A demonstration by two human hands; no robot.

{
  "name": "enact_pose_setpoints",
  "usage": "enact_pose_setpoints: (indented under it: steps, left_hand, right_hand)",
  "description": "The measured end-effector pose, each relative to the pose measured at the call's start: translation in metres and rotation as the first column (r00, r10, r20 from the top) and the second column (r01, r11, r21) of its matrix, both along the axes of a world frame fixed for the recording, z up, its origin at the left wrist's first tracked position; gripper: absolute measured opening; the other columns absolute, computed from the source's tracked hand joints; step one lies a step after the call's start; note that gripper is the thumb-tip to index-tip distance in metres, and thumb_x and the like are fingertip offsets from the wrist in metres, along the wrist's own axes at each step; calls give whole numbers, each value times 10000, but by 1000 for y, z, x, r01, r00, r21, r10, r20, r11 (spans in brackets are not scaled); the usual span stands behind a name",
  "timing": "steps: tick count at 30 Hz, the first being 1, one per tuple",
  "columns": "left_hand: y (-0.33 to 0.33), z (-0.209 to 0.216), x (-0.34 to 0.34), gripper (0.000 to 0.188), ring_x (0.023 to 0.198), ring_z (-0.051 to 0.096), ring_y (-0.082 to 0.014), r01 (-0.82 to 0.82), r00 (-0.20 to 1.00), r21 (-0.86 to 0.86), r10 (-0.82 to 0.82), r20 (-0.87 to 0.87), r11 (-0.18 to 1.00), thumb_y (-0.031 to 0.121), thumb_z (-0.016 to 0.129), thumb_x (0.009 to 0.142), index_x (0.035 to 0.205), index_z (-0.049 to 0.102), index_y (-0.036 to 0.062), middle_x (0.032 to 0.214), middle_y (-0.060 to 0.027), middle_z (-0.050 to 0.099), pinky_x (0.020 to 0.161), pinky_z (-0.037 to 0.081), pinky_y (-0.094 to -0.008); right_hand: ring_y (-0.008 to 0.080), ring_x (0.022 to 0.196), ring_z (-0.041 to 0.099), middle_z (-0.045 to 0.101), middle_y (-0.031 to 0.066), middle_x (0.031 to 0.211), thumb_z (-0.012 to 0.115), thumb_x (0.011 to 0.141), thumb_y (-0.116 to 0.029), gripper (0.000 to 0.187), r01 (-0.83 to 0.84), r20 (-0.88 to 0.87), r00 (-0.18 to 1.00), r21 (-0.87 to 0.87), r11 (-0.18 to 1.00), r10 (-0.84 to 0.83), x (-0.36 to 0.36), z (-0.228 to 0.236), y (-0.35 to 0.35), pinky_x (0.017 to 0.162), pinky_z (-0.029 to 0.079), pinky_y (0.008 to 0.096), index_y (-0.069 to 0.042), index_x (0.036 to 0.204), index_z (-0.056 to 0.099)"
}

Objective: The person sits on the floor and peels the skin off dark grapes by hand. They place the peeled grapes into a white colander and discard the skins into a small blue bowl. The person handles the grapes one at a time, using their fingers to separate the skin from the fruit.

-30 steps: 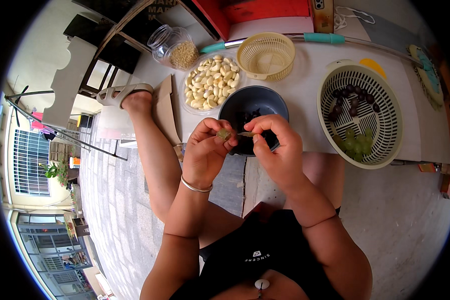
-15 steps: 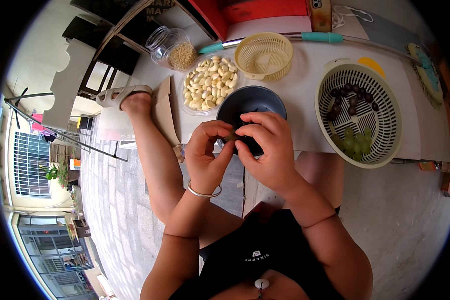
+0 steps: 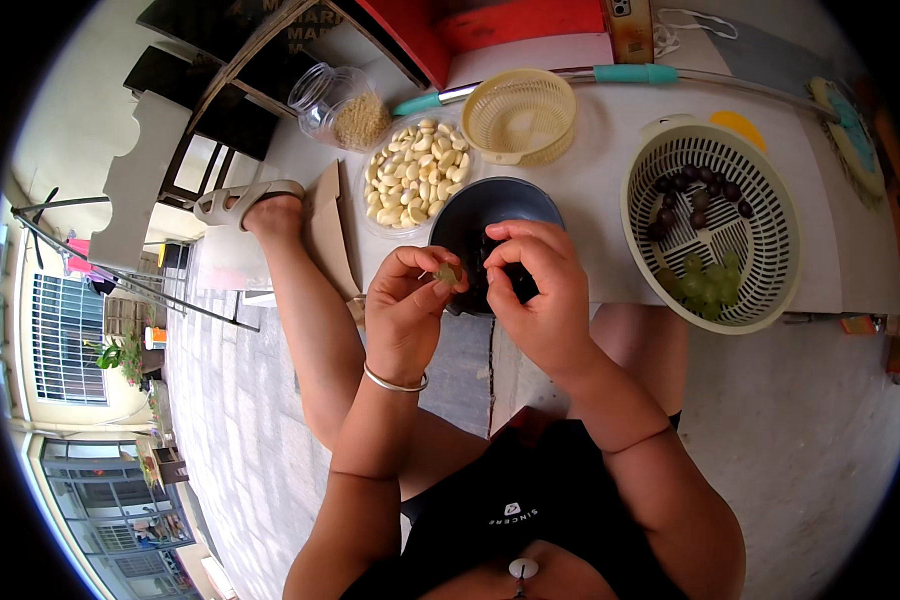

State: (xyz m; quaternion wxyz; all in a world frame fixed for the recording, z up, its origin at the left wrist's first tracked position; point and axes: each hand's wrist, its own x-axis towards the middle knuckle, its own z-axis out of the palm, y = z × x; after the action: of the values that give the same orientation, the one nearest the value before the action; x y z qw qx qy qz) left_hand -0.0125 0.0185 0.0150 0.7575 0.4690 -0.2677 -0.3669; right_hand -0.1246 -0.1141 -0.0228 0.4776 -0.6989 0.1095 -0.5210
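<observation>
In front of me is a dark grey bowl (image 3: 505, 190) with dark pieces in it, probably skins, partly hidden by my hands. My left hand (image 3: 403, 312), with a bangle at the wrist, pinches a pale greenish peeled grape (image 3: 444, 273) between thumb and fingers at the bowl's near left rim. Over the bowl's right side, my right hand (image 3: 542, 295) has its fingers curled toward the thumb; whatever lies between the tips is too small to make out. A gap separates the two hands.
A cream colander (image 3: 792, 235) at the right holds dark grapes (image 3: 698, 188) and green grapes (image 3: 708, 287). Peeled garlic cloves (image 3: 417, 172) fill a clear container at the left, beside a clear jar (image 3: 322, 92). Behind the bowl stand a yellowish basket (image 3: 520, 110) and a teal-gripped pole (image 3: 635, 74).
My hands have drawn apart; they met over the bowl's near rim before. My left hand has shifted slightly left, and the pale grape in it now shows clearly.
</observation>
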Motion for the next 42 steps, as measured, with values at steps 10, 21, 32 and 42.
enact_pose_setpoints:
  steps: [10, 21, 32, 42]
  left_hand:
    - [-9, 2, -19, 271, 1032, 620, -168, -193, 780, 123, 76, 622, 974, -160, 643, 841, 1062, 600, -10, 1186, -126, 602, 911, 525, -311]
    - [-21, 20, -1, 194, 949, 661, -231, -42, 999, 58, 41, 14, 997, -85, 620, 894, 1062, 615, 11, 1139, -143, 654, 859, 545, -335]
    - [-157, 55, -78, 240, 819, 654, -228, 200, 329, 464, -505, 798, 863, -80, 671, 759, 982, 636, 4, 888, -110, 643, 770, 535, -334]
    - [-221, 0, -122, 272, 910, 650, -381, 267, -116, 597, -590, 799, 757, -30, 601, 759, 1010, 690, 25, 944, -181, 676, 805, 530, -454]
  right_hand:
    - [330, 1047, 593, 657, 93, 1118, 750, 697, -36, 196, 95, -61, 993, -104, 990, -102, -3, 2, -1, 907, 449, 465, -89, 836, 623]
    - [315, 1051, 590, 655, 85, 1096, 759, 697, -48, 178, 162, -114, 977, -150, 975, -180, -2, -6, -12, 920, 438, 475, -86, 824, 640]
    - [258, 1153, 543, 598, 86, 1103, 680, 780, -128, 213, 114, -257, 944, -339, 934, -209, 8, -21, -2, 1018, 425, 439, -64, 979, 637]
    - [296, 1154, 544, 602, 64, 1080, 666, 805, -180, 236, 176, -119, 962, -416, 892, -246, 15, -37, -6, 1042, 432, 539, -89, 1019, 626]
